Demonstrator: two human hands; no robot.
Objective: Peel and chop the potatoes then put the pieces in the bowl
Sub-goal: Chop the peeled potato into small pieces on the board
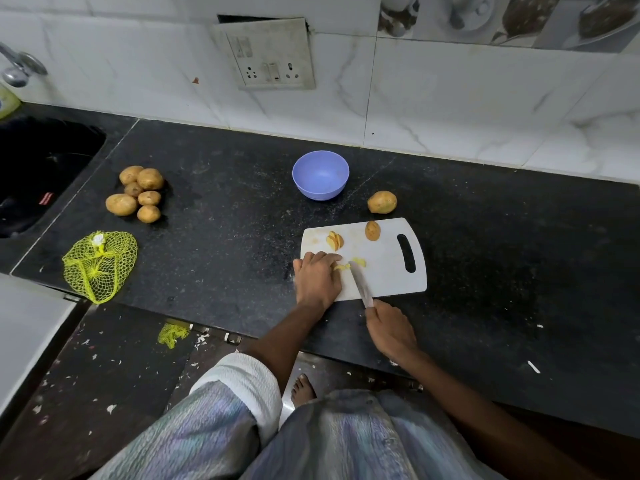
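Note:
A white cutting board (pixel 384 275) lies on the black counter. My left hand (pixel 317 278) rests at its left edge and its fingertips hold down a small potato piece (pixel 341 267). My right hand (pixel 389 329) grips a knife (pixel 360 284) whose blade tip meets that piece. Cut slices (pixel 335 240) and a half potato (pixel 372 230) lie further back on the board, and another cut bit (pixel 360 261) lies right of the blade. A blue bowl (pixel 320 174) with nothing in it stands behind the board. One whole potato (pixel 382 202) sits by the board's far right corner.
Several unpeeled potatoes (pixel 138 194) lie in a pile at the left. A yellow net bag (pixel 98 265) lies near the counter's front left edge. A dark sink (pixel 38 168) is at the far left, and a tiled wall with a socket panel (pixel 270 55) stands behind.

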